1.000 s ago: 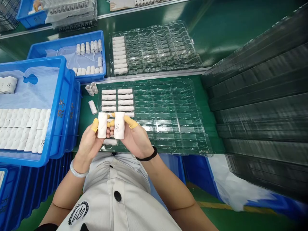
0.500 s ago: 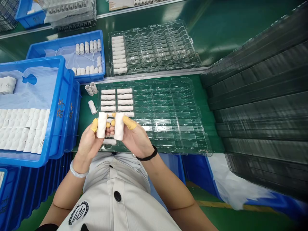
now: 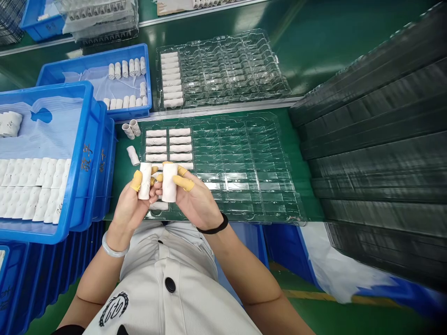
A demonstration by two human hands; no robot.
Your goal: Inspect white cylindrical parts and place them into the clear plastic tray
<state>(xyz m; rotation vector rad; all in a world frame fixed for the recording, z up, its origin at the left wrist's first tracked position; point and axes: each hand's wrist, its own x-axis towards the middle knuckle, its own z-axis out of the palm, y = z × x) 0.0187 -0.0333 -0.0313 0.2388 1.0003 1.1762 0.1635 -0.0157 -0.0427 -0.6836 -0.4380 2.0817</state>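
Nearest, the left hand (image 3: 131, 207) pinched the left tube (image 3: 144, 180) upright in its grip. The right hand (image 3: 195, 202) pinched the right tube (image 3: 169, 182) just beside it, both above the near edge of the clear tray (image 3: 244, 177). That tray's two left columns were partly filled; most pockets lay empty. Farther along the counter (image 3: 314, 46), a blue bin (image 3: 132, 113) held more tubes.

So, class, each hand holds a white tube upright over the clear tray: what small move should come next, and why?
Probably turn the right tube flat and lower it with the right hand into a free pocket of the clear tray. Laid tubes fill rows just beyond the hands, and the left hand holds the left tube.
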